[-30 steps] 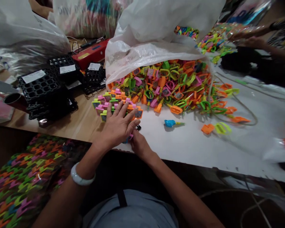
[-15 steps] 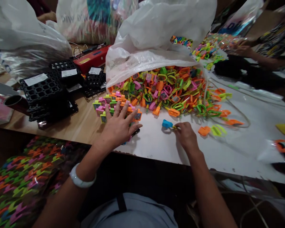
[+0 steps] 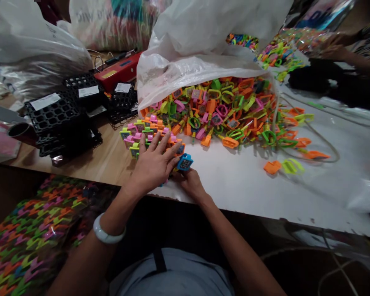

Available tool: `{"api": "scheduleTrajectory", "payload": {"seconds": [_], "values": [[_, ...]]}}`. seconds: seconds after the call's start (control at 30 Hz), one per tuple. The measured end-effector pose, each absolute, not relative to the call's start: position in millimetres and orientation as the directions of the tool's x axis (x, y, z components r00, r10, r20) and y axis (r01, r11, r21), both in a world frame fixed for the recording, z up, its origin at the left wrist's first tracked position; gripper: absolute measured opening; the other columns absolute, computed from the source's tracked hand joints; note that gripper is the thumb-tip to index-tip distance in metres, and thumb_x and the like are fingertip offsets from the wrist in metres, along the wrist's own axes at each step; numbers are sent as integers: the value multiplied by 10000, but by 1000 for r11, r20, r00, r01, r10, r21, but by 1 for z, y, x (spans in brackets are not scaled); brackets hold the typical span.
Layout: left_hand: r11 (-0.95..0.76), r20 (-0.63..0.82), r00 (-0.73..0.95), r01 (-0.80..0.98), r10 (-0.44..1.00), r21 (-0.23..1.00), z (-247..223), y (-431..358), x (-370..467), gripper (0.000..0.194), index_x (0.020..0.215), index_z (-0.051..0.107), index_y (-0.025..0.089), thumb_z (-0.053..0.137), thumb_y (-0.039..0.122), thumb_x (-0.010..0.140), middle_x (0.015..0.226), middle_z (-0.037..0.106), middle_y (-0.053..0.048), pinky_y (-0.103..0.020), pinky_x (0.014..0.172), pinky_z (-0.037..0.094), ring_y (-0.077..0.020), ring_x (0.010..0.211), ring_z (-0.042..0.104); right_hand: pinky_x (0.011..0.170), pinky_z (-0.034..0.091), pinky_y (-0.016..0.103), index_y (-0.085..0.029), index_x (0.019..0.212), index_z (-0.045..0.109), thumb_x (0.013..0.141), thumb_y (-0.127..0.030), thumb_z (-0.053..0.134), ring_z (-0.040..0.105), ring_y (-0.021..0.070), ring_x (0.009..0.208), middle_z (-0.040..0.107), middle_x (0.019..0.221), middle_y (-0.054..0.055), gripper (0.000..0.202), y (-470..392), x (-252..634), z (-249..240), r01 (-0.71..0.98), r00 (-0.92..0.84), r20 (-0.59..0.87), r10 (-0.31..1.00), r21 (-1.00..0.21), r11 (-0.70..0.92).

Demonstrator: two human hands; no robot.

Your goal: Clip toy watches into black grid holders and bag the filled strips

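My left hand point(image 3: 154, 163) lies with its fingers spread over a cluster of colourful plastic pieces point(image 3: 135, 133) set close together near the table's front edge. Right beside its thumb, my right hand point(image 3: 191, 183) has its fingers closed on a blue piece point(image 3: 185, 162) with a dark patterned face. The lower end of the blue piece is hidden by my fingers. Behind both hands, a loose heap of orange, green, pink and yellow pieces point(image 3: 222, 111) spills from a white plastic bag point(image 3: 197, 70).
Stacked black trays point(image 3: 54, 119) and a red box point(image 3: 120, 72) stand at the left. An orange piece point(image 3: 271, 167) and a cable point(image 3: 333, 152) lie at the right. Packed colourful pieces point(image 3: 33, 230) are below the table at the left. Another person's hand point(image 3: 333, 51) is at the far right.
My right hand has moved left with the blue piece, from the white tabletop to the cluster beside my left hand. The blue piece's patterned face now shows. The view has shifted slightly right.
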State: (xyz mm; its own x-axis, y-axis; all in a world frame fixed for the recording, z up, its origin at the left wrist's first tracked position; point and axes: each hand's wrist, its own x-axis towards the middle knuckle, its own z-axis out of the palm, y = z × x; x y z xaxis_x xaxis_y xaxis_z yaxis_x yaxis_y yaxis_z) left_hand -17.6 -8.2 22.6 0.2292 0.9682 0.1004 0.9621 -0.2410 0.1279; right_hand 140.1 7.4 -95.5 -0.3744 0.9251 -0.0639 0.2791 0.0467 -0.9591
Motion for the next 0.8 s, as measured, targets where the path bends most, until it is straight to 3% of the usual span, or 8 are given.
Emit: {"api": "scheduleTrajectory", "payload": {"seconds": [0.2,0.37,0.53,0.6,0.73,0.8], "values": [[-231,115,216,963,970,138,21,-8,-16,536,1500,439,328,354,552,1020,1638,295,-87,-686,1211,63,-351,1522,237,859,561,390,-234,1049,663,845,-184,523,688,248,949,738,1059,63,252,-5,133,-100,363,-449,130,884,-878,313],[-211,113,196,967,974,145,22,-7,-13,632,1491,459,310,408,656,964,1639,287,-105,-706,1202,76,-385,1519,227,863,559,402,-230,1237,597,788,-82,524,680,271,989,718,1166,78,478,-1,125,-102,458,-470,106,877,-819,345],[-226,102,212,963,972,150,24,-7,-16,538,1490,449,334,318,570,1024,1642,295,-68,-684,1214,69,-345,1528,218,830,557,363,-224,1281,586,802,-63,509,683,258,974,687,1240,98,511,-1,122,-103,535,-449,113,886,-761,368],[-228,100,216,963,971,141,24,-7,-17,543,1489,451,327,322,573,1022,1644,288,-77,-692,1207,75,-348,1528,217,792,552,346,-219,1239,614,793,-66,530,686,253,933,696,1205,100,480,1,122,-102,543,-461,123,879,-744,389],[-220,119,207,970,971,101,23,-7,-15,570,1477,473,317,387,606,994,1637,299,-92,-709,1193,108,-367,1518,241,683,523,276,-207,943,673,755,-93,561,645,184,739,701,850,15,247,23,144,-97,376,-605,182,775,-793,480],[-226,122,214,970,969,90,23,-7,-14,544,1475,478,318,367,580,1010,1632,308,-95,-703,1197,104,-360,1513,260,658,512,256,-206,915,668,785,-114,514,616,153,691,657,789,-5,221,49,168,-92,336,-499,279,820,-810,480]]}}
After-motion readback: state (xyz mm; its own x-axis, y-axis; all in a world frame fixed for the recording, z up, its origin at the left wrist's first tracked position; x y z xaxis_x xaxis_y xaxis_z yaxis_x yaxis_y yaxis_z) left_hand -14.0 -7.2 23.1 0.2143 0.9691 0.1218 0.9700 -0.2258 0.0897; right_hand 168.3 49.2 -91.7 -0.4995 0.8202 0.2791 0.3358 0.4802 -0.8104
